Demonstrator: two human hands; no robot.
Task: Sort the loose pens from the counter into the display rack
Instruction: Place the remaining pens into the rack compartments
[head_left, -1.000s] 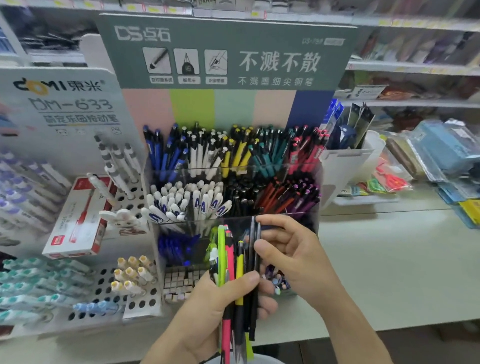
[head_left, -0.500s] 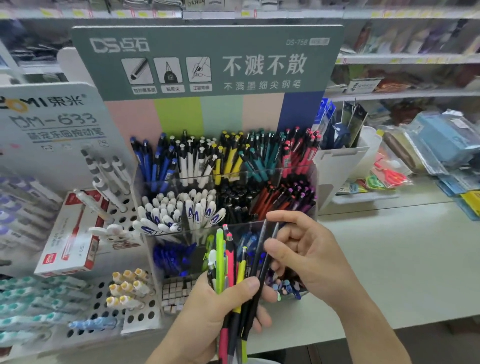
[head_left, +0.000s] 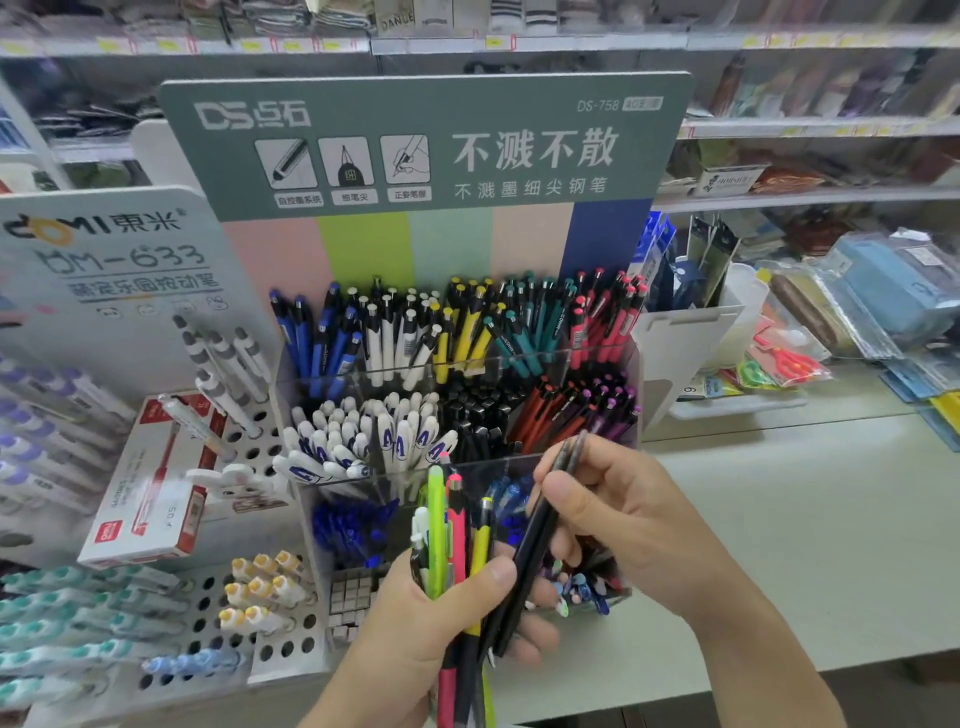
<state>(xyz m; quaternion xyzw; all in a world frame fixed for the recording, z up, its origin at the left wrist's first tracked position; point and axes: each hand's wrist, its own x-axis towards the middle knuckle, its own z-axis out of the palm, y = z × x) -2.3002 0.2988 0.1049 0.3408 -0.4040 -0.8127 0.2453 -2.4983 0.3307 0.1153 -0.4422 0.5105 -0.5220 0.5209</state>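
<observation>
Nearest the camera, at the lower middle of the view, a bunch of loose pens (head_left: 457, 561) was gripped upright in the left hand (head_left: 431, 629), with the thumb laid across the front of the bunch. A lime-green pen (head_left: 435, 525), a pink pen (head_left: 457, 540) and a yellow-and-black pen (head_left: 480, 545) could be made out in it. Just to the right, two dark pens (head_left: 540, 530) were pinched together between the thumb and curled fingers of the right hand (head_left: 618, 514); they were tilted away from the bunch at the top, while their lower ends were still touching the left hand's fingers.

Directly behind both hands stood the clear tiered display rack (head_left: 631, 410) on the pale counter (head_left: 779, 545). Blue pens (head_left: 353, 525) were seen in its front tier, white-capped pens (head_left: 363, 436), black pens (head_left: 478, 415) and red and purple pens (head_left: 571, 410) in the middle tier, and blue, white, yellow, teal and red pens in the rear tier. A grey-green header card (head_left: 426, 145) was raised above the rack.

To the left, a red-and-white pen box (head_left: 150, 493) was leaned on a white perforated stand (head_left: 260, 644), beside a second display card (head_left: 104, 260). Farther right, packaged goods (head_left: 883, 306) were laid on the counter, and blurred shelves (head_left: 810, 124) were seen behind.
</observation>
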